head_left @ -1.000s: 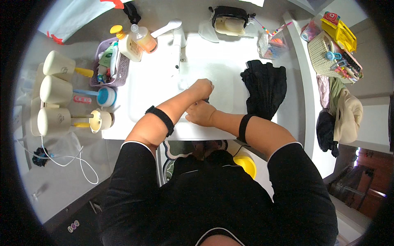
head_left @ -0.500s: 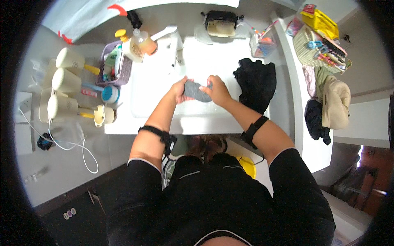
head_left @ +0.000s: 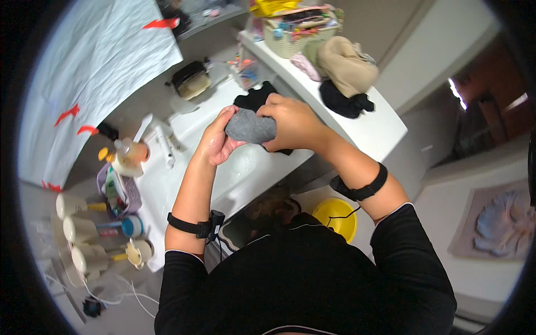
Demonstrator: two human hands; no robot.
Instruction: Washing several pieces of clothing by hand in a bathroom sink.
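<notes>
Cloth [head_left: 249, 127], grey and bunched, was up over the sink [head_left: 237, 172], its long axis running from the left hand [head_left: 213, 140], holding one end, to the right hand [head_left: 295, 123], wrapped round the other, neither nearer!

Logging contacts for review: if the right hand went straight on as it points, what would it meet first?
The gray cloth the right hand holds, then probably the left hand; depth is unclear.

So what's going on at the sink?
A person is holding a bunched-up gray cloth above the white sink, with the left hand on one end and the right hand on the other. A black cloth, partly hidden behind the hands, lies at the sink's right side.
</notes>
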